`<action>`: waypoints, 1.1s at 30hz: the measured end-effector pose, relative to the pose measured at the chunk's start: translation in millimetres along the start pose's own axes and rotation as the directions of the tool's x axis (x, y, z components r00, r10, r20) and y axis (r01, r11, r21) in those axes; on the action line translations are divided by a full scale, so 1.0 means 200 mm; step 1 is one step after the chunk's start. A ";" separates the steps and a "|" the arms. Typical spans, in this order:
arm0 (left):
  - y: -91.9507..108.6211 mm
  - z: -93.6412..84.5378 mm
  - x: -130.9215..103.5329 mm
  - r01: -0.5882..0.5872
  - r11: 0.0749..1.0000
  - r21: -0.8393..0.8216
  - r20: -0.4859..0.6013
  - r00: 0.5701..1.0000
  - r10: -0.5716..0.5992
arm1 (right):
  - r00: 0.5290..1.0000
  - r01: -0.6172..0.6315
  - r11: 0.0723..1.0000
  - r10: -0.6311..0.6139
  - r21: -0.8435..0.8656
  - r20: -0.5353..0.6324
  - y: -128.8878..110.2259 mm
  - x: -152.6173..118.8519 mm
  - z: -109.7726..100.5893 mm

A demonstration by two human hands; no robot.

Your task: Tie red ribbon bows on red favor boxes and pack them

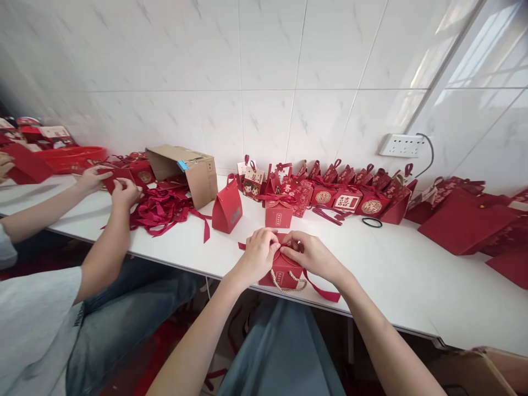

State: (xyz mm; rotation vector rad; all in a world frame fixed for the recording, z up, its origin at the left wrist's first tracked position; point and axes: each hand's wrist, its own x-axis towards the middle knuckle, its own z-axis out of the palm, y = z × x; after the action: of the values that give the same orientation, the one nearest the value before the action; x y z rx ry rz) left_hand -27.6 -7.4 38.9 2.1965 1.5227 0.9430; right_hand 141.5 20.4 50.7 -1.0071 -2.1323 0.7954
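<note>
Head view: at the centre of the frame, the wearer's two bare hands meet over the top of a small red box [284,265]. Thumb and forefinger of the left hand [258,252] are closed in a pinch; those of the right hand [312,256] are bent in nearly to touching. Both seem to grip the dark red ribbon [324,294] at the middle of the lid, though the fingertips hide the exact spot. The other fingers curl loosely, and the hands flank the box, probably to keep it steady. One ribbon end trails to the right, a shorter one to the left; a twisted rope handle [284,290] droops over the front, perhaps to leave the top free.

The box sits at the near edge of a white table [371,297], likely for easy reach. Just behind it stands a similar box with a bow [278,214]; left of that, a plain red box [226,210]. Farther left lie a heap of loose ribbons [159,208] and an open cardboard carton [202,181]. At the left of the frame, a co-worker's hands [126,192] hold something red. Decorated red boxes [347,201] line the wall at right of centre, with a black ring [372,222] in front.
</note>
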 end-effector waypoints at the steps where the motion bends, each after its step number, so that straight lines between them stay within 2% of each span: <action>1: 0.00 0.00 0.00 0.004 1.000 0.011 -0.003 1.000 -0.004 | 1.000 0.008 1.000 -0.008 -0.031 0.000 0.00 0.00 0.00; 3: 0.01 -0.01 0.00 0.007 0.999 0.037 -0.012 1.000 -0.007 | 1.000 -0.027 1.000 0.026 0.015 0.016 0.01 0.00 -0.01; 6: 0.01 -0.01 -0.01 0.000 0.999 0.052 -0.011 1.000 0.000 | 0.995 -0.092 0.976 0.083 0.198 0.049 0.04 0.00 -0.01; 9: 0.01 -0.02 0.00 -0.014 0.999 0.038 0.001 1.000 0.014 | 0.998 -0.066 0.964 0.060 0.259 0.031 0.06 -0.02 0.00; 11: 0.01 -0.01 0.01 -0.032 0.999 0.023 -0.005 0.999 0.032 | 0.999 -0.043 0.976 0.042 0.213 0.009 0.04 -0.04 -0.01; 14: 0.03 0.02 0.02 -0.068 0.998 -0.010 -0.029 0.997 0.068 | 0.999 -0.017 0.999 0.018 0.032 -0.027 0.00 -0.09 -0.03; 17: 0.06 0.07 0.03 -0.104 0.992 -0.067 -0.045 0.994 0.102 | 0.997 -0.008 0.988 -0.004 -0.152 -0.082 -0.03 -0.15 -0.07; 19: 0.09 0.09 0.03 -0.116 0.988 -0.101 -0.061 0.992 0.110 | 0.993 -0.015 0.976 -0.012 -0.217 -0.121 -0.04 -0.18 -0.09; 26: 0.11 0.07 0.03 -0.084 0.991 -0.105 -0.044 0.996 0.080 | 0.988 -0.028 0.987 0.003 -0.158 -0.152 0.00 -0.19 -0.12; 33: 0.10 0.07 0.03 -0.050 0.989 -0.136 -0.082 0.996 0.039 | 0.988 -0.027 0.968 -0.012 -0.249 -0.152 -0.02 -0.16 -0.10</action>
State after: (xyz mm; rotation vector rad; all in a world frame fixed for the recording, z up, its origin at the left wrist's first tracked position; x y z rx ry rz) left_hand -3.7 -7.4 42.8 2.1267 1.4025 1.1263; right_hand 171.2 -3.1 56.8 -1.1658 -2.1316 0.4419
